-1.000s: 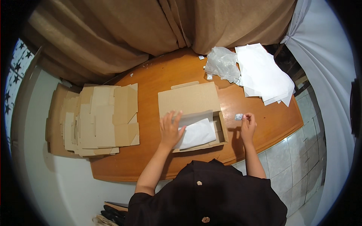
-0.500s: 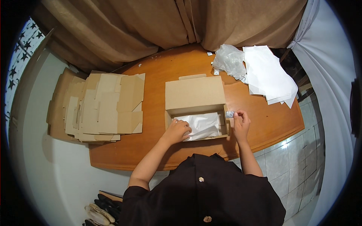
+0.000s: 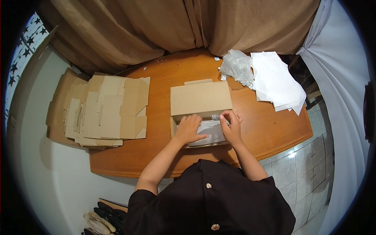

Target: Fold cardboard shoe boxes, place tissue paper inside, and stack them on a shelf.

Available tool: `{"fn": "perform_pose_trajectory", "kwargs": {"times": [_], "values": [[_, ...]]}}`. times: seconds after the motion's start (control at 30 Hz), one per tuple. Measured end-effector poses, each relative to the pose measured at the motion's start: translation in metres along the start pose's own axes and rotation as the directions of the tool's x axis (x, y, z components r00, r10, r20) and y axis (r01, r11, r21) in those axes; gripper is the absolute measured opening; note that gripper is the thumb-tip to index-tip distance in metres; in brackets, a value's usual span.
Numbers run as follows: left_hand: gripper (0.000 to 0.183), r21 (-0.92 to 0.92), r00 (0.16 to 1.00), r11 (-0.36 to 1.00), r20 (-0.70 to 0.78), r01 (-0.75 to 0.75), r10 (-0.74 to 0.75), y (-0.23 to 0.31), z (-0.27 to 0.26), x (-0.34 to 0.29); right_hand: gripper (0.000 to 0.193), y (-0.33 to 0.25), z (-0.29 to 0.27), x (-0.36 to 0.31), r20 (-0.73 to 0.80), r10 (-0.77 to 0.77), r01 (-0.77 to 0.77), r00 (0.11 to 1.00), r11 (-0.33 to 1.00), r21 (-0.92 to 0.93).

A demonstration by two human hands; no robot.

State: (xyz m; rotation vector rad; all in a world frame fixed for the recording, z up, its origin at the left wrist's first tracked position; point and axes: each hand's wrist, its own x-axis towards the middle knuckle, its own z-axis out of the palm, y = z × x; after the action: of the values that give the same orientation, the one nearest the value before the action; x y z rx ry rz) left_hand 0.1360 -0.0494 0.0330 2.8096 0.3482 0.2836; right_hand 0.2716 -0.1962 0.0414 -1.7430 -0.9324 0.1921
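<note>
An open cardboard box (image 3: 201, 98) stands before me on the table with its lid raised on the far side. White paper (image 3: 211, 131) lies inside it. My left hand (image 3: 190, 130) is over the left part of the box, fingers spread, holding nothing. Between the thumb and fingers of my right hand (image 3: 232, 127) is a small sachet (image 3: 215, 117), whitish with faint markings, held above the box's right part. My hands partly cover the paper and the box's inner corners.
Flattened cardboard boxes (image 3: 111, 105) are stacked at the table's left. A crumpled clear plastic bag (image 3: 237, 67) and white paper sheets (image 3: 276, 80) lie at the far right, with small sachets (image 3: 223, 77) beside the bag. Shoes (image 3: 102, 219) sit on the floor at lower left.
My right hand has carried the sachet leftward from beyond the box's right edge to over it. My left hand has lifted off the paper and spread its fingers.
</note>
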Motion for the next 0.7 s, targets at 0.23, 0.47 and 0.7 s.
{"fn": "perform_pose_trajectory", "kwargs": {"times": [0.23, 0.47, 0.7], "values": [[0.013, -0.010, 0.993, 1.000, -0.119, 0.023, -0.024, -0.008, 0.000, 0.025, 0.011, 0.003, -0.017, -0.009, -0.014, -0.431, 0.427, 0.902, 0.899, -0.098], [0.009, -0.069, 0.986, 0.998, -0.169, 0.000, -0.012, -0.014, -0.001, 0.028, 0.015, 0.008, 0.007, -0.015, 0.450, -0.294, 0.467, 0.843, 0.814, -0.345], [0.011, -0.096, 0.994, 0.991, -0.071, -0.095, 0.088, -0.007, -0.014, -0.004, 0.012, -0.039, -0.025, -0.011, 0.606, 0.087, 0.325, 0.791, 0.780, -0.535]]}}
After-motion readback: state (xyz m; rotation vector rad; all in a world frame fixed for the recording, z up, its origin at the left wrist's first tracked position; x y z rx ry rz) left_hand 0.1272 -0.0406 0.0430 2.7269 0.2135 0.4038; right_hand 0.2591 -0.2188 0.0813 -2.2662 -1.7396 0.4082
